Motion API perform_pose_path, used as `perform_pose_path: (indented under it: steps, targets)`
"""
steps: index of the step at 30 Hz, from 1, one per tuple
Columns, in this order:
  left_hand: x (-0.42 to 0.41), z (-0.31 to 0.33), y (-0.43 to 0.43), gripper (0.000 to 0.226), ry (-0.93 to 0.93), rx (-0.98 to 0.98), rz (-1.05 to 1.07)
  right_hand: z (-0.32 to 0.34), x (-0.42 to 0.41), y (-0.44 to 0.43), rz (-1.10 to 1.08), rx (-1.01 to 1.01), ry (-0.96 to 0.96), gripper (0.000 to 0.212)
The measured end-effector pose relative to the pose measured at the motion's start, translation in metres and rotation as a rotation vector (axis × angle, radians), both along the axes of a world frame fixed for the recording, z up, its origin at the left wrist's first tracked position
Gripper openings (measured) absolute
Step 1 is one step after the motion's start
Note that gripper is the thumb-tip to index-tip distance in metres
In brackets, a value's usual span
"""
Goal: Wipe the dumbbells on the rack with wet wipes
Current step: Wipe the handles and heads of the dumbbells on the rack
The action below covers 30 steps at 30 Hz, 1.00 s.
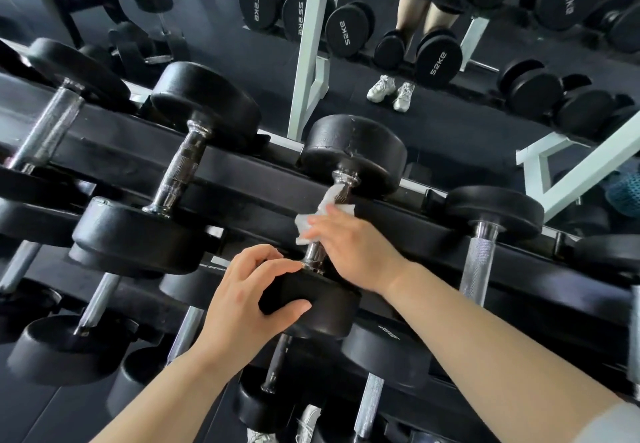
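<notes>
Where a wall mirror (450, 113) backs it, the black rack (86, 145) runs slantwise across the view, its rails carrying rows of black round-headed dumbbells (204, 107) with chrome handles. The middle dumbbell (353, 152) lies across the top rails, far head toward the mirror, near head toward the person. The left hand (242, 300) grips that near head, fingers curled over its top and thumb on its side. The right hand (353, 252) curls round the handle, holding a white wet wipe (308, 228) against the chrome; the wipe bunches out past the fingers.
</notes>
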<state>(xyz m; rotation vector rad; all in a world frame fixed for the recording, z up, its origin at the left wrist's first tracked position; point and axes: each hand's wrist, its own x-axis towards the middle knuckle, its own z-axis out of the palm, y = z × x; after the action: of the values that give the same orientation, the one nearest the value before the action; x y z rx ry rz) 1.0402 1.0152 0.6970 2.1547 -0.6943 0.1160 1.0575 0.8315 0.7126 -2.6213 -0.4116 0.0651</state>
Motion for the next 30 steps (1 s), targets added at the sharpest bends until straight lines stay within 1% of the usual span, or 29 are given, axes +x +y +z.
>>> perform_pose_path:
  steps: [1, 3, 4, 5, 6, 7, 8, 9, 10, 12, 14, 15, 16, 18, 21, 24, 25, 26, 27, 28, 29, 30]
  targets:
    - [0.000, 0.000, 0.000, 0.037, -0.006, 0.001, -0.002, 0.001, -0.007, 0.003, -0.017, 0.071, 0.042, 0.028]
    - [0.000, -0.001, 0.000, 0.037, -0.010, 0.004, -0.006, 0.002, -0.017, 0.007, -0.068, 0.265, 0.245, 0.027]
    - [0.000, -0.001, 0.001, 0.037, -0.005, 0.005, -0.006, 0.009, -0.019, 0.006, -0.120, 0.393, 0.375, 0.024]
    - [0.000, -0.001, 0.001, 0.037, -0.001, 0.005, -0.004, 0.020, -0.021, 0.006, -0.171, 0.566, 0.508, 0.019]
    - [-0.001, -0.001, 0.001, 0.037, 0.001, 0.003, -0.001, 0.029, -0.021, 0.004, -0.228, 0.749, 0.567, 0.016]
    - [-0.001, -0.002, 0.001, 0.037, 0.004, 0.000, 0.003, 0.035, -0.020, 0.002, -0.308, 0.914, 0.551, 0.016]
    - [-0.002, -0.002, 0.001, 0.037, 0.009, -0.003, 0.005, 0.040, -0.021, -0.002, -0.369, 0.973, 0.438, 0.018]
    - [-0.002, -0.001, 0.001, 0.036, 0.012, -0.005, 0.007, 0.042, -0.019, -0.005, -0.414, 0.929, 0.280, 0.022]
    - [-0.002, -0.001, 0.001, 0.036, 0.013, -0.006, 0.010, 0.042, -0.016, -0.007, -0.437, 0.784, 0.101, 0.026]
    - [-0.002, 0.000, 0.000, 0.036, 0.018, -0.003, 0.013, 0.031, -0.005, -0.014, -0.350, 0.360, -0.227, 0.034]
    - [-0.002, 0.000, 0.000, 0.037, 0.026, 0.000, 0.016, 0.014, 0.007, -0.018, -0.211, 0.035, -0.378, 0.037]
    - [-0.002, 0.000, 0.000, 0.037, 0.028, -0.001, 0.020, 0.006, 0.010, -0.018, -0.191, -0.049, -0.385, 0.036]
    - [-0.002, 0.000, 0.000, 0.037, 0.027, 0.000, 0.021, 0.002, 0.011, -0.016, -0.214, -0.064, -0.333, 0.036]
    - [-0.003, 0.000, 0.000, 0.037, 0.008, 0.003, 0.017, -0.005, 0.003, -0.010, -0.293, 0.030, -0.220, 0.036]
    - [-0.003, 0.000, 0.001, 0.037, 0.002, -0.002, 0.014, -0.008, -0.019, 0.003, -0.255, 0.202, -0.093, 0.036]
    - [-0.002, 0.000, 0.000, 0.037, 0.009, -0.010, 0.015, 0.003, -0.035, 0.004, -0.220, 0.399, 0.238, 0.032]
    - [-0.002, 0.000, 0.001, 0.037, 0.010, -0.009, 0.014, 0.009, -0.036, 0.004, -0.251, 0.486, 0.281, 0.031]
    - [-0.003, -0.001, 0.001, 0.037, 0.012, -0.008, 0.012, 0.014, -0.036, 0.005, -0.321, 0.582, 0.228, 0.033]
    - [-0.003, -0.001, 0.001, 0.037, 0.012, -0.008, 0.011, 0.015, -0.032, 0.003, -0.434, 0.657, 0.110, 0.034]
    - [-0.003, -0.002, 0.002, 0.037, 0.015, -0.008, 0.011, 0.015, -0.028, 0.000, -0.590, 0.720, -0.001, 0.035]
    - [-0.004, -0.002, 0.002, 0.037, 0.019, -0.009, 0.011, 0.014, -0.021, -0.004, -0.769, 0.774, -0.074, 0.034]
    - [-0.004, -0.002, 0.002, 0.037, 0.023, -0.009, 0.011, 0.010, -0.015, -0.008, -0.949, 0.830, -0.093, 0.031]
